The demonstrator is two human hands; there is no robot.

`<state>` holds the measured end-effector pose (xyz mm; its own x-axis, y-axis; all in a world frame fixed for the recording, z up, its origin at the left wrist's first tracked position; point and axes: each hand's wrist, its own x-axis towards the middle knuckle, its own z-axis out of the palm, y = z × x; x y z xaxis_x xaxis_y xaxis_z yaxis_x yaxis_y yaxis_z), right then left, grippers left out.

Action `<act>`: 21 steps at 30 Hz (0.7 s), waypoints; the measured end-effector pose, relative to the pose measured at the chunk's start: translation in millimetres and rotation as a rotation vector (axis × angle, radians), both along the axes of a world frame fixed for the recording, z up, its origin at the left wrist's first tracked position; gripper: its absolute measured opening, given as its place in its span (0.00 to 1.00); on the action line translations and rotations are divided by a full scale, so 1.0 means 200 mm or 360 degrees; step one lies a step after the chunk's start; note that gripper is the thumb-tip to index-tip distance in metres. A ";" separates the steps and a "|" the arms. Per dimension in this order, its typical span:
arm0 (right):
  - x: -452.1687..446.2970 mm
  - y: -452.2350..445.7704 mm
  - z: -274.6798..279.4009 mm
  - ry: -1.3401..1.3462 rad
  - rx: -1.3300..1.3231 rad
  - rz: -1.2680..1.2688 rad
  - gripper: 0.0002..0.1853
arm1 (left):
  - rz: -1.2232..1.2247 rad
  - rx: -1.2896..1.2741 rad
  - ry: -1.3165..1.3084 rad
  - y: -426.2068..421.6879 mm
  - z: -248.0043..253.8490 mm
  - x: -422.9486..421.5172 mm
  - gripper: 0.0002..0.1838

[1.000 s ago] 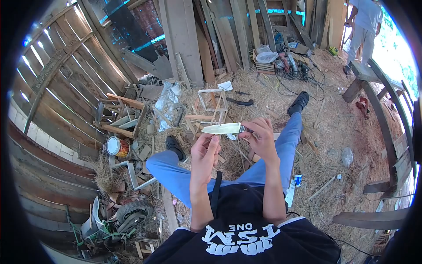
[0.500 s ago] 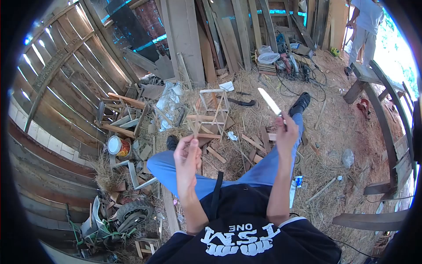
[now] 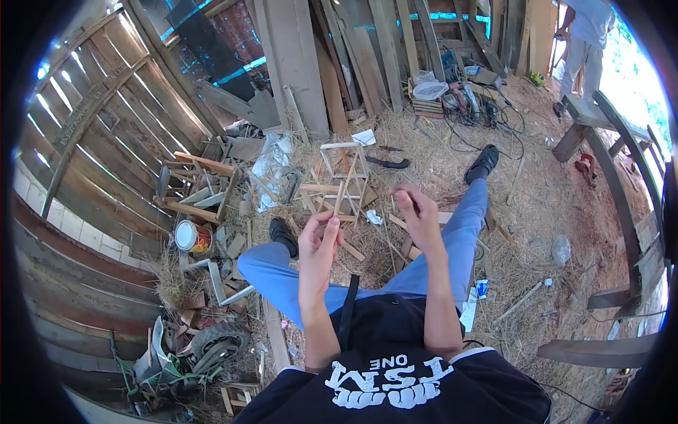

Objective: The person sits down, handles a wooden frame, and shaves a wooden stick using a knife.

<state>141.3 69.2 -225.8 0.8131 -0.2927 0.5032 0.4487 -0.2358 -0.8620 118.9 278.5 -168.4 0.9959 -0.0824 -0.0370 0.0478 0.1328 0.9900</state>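
My left hand (image 3: 318,247) pinches a thin wooden stick (image 3: 340,198), which points up and away from me between thumb and fingers. To its right, my right hand (image 3: 418,219) is closed, its fingertips turned toward the stick but apart from it. The knife it held half a second ago cannot be made out clearly now; its blade seems edge-on or hidden by the hand. Beyond the stick, a small wooden frame (image 3: 344,146) stands on the floor, partly covered in view by the stick.
Wood offcuts (image 3: 351,250) and shavings litter the ground between my legs. A dark curved tool (image 3: 388,163) lies farther off. At left are a paint can (image 3: 192,236) and a wheel (image 3: 219,342); at right, a wooden bench (image 3: 600,141). Another person (image 3: 587,42) stands at the back right.
My right hand has moved left and turned inward, and the bright knife blade has gone from clear view. My left hand has shifted slightly right with the stick.
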 end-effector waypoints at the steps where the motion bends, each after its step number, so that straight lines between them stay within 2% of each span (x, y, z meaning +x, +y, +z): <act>1: -0.03 0.01 0.03 0.0218 0.0052 0.0147 0.19 | -0.0014 0.0010 0.0011 -0.01 0.01 0.00 0.14; 4: -0.03 0.05 0.03 0.0238 0.0045 0.0233 0.20 | -0.0029 0.0006 -0.0001 -0.04 0.02 -0.01 0.14; 7: -0.05 0.05 0.06 0.0462 -0.0003 0.0276 0.19 | -0.0043 -0.0007 0.0002 -0.05 0.02 -0.02 0.13; 10: -0.05 0.07 0.08 0.0411 0.0023 0.0258 0.18 | -0.0038 -0.0022 -0.0011 -0.06 0.02 -0.02 0.13; 13: -0.03 0.10 0.06 -0.0003 -0.0160 0.0054 0.16 | -0.0017 -0.0053 -0.0031 -0.06 0.01 -0.02 0.13; 16: -0.06 0.08 0.13 0.0023 -0.0476 0.0092 0.16 | 0.0013 -0.0099 -0.0051 -0.06 0.00 -0.02 0.13; 21: -0.09 0.13 0.20 -0.0035 -0.0639 0.0088 0.19 | -0.0004 -0.0161 -0.0110 -0.07 0.02 -0.03 0.13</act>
<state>122.3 95.7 -185.4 0.8099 -0.0258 0.5860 0.4872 -0.5267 -0.6966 112.5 263.8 -164.0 0.9956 -0.0850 0.0401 -0.0193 0.2321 0.9725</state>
